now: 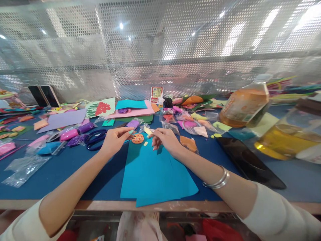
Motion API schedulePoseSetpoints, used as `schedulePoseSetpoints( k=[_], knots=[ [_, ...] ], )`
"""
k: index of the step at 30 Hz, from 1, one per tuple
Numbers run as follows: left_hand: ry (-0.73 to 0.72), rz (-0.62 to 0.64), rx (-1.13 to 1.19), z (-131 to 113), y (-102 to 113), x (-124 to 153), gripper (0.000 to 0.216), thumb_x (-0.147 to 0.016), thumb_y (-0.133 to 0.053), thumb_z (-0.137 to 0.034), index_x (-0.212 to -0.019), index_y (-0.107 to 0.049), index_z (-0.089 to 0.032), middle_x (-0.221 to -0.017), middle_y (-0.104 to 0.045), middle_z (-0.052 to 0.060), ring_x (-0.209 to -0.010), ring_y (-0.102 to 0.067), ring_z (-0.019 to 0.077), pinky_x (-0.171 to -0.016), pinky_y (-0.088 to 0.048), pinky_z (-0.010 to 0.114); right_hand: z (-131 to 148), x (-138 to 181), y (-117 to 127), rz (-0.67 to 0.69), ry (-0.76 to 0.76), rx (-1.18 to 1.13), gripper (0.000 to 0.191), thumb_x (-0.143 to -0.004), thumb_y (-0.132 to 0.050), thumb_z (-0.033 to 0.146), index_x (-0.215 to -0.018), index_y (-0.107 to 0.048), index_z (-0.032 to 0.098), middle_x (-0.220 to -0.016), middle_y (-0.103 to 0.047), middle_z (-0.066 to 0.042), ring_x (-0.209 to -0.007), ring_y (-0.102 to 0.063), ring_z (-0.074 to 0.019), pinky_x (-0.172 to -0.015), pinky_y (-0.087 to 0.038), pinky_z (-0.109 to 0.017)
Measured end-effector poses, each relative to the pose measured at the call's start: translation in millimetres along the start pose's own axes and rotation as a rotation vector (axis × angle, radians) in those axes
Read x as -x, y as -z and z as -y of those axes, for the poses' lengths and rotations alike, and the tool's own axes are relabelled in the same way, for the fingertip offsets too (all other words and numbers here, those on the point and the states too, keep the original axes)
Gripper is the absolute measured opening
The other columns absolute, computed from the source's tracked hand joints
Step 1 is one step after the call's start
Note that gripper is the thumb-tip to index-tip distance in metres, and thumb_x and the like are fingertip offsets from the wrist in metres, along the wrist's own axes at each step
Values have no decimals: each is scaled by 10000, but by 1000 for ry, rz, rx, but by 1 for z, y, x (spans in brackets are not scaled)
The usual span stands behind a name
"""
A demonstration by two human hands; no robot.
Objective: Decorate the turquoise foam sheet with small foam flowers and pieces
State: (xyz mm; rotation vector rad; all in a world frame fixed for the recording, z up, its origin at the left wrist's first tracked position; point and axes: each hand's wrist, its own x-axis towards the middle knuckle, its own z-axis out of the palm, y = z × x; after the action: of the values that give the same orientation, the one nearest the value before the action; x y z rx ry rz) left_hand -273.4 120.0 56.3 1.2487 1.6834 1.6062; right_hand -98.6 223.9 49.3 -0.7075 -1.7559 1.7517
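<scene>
Blue sheets of craft paper (155,177) lie in front of me. At their far left edge sits a small orange clay disc with red dots, like a pizza (137,138). Two small pale yellow bits (145,143) lie just right of it. My left hand (115,139) is pinched closed beside the disc's left edge; whatever its fingertips hold, if anything, is too small to make out. Above the paper, my right hand (165,140) pinches a pale yellow piece of clay (147,130) between thumb and finger.
Dark blue scissors (94,140) and bagged clay (69,134) lie left. A black phone (247,160), an orange drink bottle (244,103) and a container of yellow liquid (288,130) are at right. A perforated metal screen (150,43) stands behind the table.
</scene>
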Motion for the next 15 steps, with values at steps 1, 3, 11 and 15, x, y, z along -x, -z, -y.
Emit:
schedulePoseSetpoints(
  k=[1,3,11,15],
  knots=[
    [-7,10,7,0,0,0,535,-592,-727,-506,-948,-694,-108,-865,-714,111,-748,-673,222,-760,-542,367,0,0,0,1,2,3,234,-850,-458,238,-679,-572,126,-441,-559,15,-341,-547,-103,-358,-435,-189],
    [-27,31,-31,-1,0,1,502,-593,-731,-494,-920,-702,-115,-826,-717,100,-693,-667,206,-711,-550,345,0,0,0,3,6,8,231,-850,-452,230,-680,-571,128,-442,-561,15,-342,-549,-103,-356,-432,-186],
    [-89,76,-176,-4,-1,5,371,-642,-696,-457,-823,-729,-134,-710,-710,68,-564,-622,158,-568,-539,272,-1,0,0,14,5,7,207,-829,-464,216,-667,-564,135,-433,-562,21,-336,-544,-101,-350,-433,-184],
    [-114,115,-168,-3,-2,5,379,-604,-731,-449,-821,-717,-139,-835,-716,78,-715,-658,192,-670,-549,280,-1,-1,1,13,4,3,199,-819,-471,224,-669,-566,134,-431,-564,22,-337,-545,-98,-352,-441,-181]
  ],
)
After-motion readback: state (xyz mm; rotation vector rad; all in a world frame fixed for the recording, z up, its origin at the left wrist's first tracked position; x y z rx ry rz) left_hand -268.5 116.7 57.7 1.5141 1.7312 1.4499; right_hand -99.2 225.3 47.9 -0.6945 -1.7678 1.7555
